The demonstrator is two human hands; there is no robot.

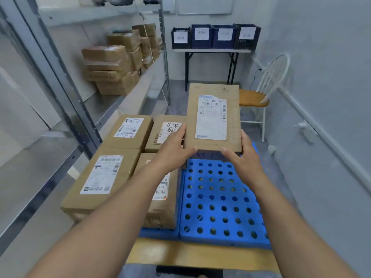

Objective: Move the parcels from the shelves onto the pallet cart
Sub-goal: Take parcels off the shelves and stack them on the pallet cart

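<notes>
While the metal shelving (60, 81) stands left of the blue pallet cart (216, 197), four brown parcels (104, 177) lie on the cart's left half. Over its far right part is a labelled parcel (212, 117), label up, its long axis pointing away from the person. The left hand (172, 149) grips its near left edge and the right hand (245, 155) its near right corner.

Views in my feed: one. Head camera, wide-angle, worn by the person. I look forward and down along both forearms.
- Nearest: left hand (172, 149), right hand (244, 155), close below the lens.
- Centre: parcel (212, 117) over the blue pallet cart (216, 197).
- Left edge: shelves (66, 83), seen obliquely.
- Farthest, straight ahead: folding table (210, 50).
</notes>
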